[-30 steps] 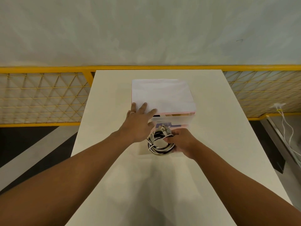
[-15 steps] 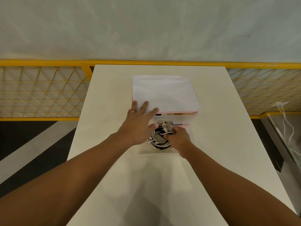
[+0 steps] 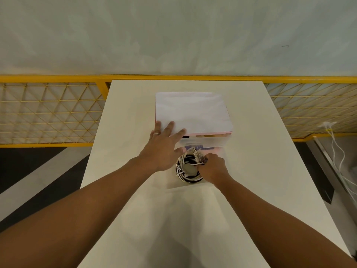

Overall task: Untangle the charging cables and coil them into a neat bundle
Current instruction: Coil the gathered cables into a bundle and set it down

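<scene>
Cables (image 3: 181, 174): black and white charging leads in a rough coil. They lie in the open translucent drawer (image 3: 186, 187), which is drawn toward the near edge at mid-table.

Grip: the right hand (image 3: 213, 169) is clenched over the coil's right side, fingers curled round several strands just beside the connector ends. The left hand (image 3: 162, 146) lies flat, fingers straight, on the near left corner of the drawer unit (image 3: 193, 111). It grasps nothing and is judged to be steadying the unit.

Handling, assessed: the leads look light, limp and somewhat springy, so the loops may spring apart or snag on the drawer wall. The smooth jackets may slip. Best taken across all loops at once. The stiff connector ends should not be pulled.

Surface: the table (image 3: 251, 161) is white, smooth and matt. The unit stands centrally, toward the far edge.

Room: a yellow mesh railing (image 3: 48, 113) runs beyond the far edge, with a pale wall (image 3: 173, 35) behind it. Loose white cords (image 3: 337, 149) hang off the right edge.
</scene>
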Demonstrator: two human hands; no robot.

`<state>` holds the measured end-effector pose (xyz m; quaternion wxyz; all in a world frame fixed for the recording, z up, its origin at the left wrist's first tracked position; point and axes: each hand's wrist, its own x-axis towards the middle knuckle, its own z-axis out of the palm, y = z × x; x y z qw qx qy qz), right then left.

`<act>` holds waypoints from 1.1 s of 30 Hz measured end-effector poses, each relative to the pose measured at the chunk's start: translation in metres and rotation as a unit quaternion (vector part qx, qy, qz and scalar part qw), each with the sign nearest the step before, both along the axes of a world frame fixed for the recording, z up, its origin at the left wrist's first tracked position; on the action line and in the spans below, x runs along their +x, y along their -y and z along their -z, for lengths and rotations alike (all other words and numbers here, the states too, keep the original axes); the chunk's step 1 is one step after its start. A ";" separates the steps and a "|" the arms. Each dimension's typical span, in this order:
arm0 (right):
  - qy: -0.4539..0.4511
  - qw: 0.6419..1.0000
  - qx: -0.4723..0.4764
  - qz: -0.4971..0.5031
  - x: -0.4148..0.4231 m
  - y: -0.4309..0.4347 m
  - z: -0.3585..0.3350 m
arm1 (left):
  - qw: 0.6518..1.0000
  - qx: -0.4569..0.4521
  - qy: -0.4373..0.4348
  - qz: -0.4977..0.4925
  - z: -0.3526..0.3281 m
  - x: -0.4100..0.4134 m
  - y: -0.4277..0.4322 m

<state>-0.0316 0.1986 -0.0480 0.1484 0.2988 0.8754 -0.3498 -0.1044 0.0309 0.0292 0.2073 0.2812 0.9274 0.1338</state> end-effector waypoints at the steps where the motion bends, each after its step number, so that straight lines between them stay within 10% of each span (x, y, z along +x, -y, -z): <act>1: -0.003 1.000 -0.007 0.004 0.002 0.000 -0.001 | 1.000 -0.001 0.001 0.000 0.000 0.000 0.000; 23: -0.129 0.920 0.163 -0.333 0.066 0.001 -0.012 | 1.000 -0.019 -0.003 0.015 -0.001 -0.002 0.003; 33: -0.203 0.908 0.183 -0.316 0.055 0.002 0.006 | 0.999 -0.028 -0.017 0.024 0.001 -0.002 0.004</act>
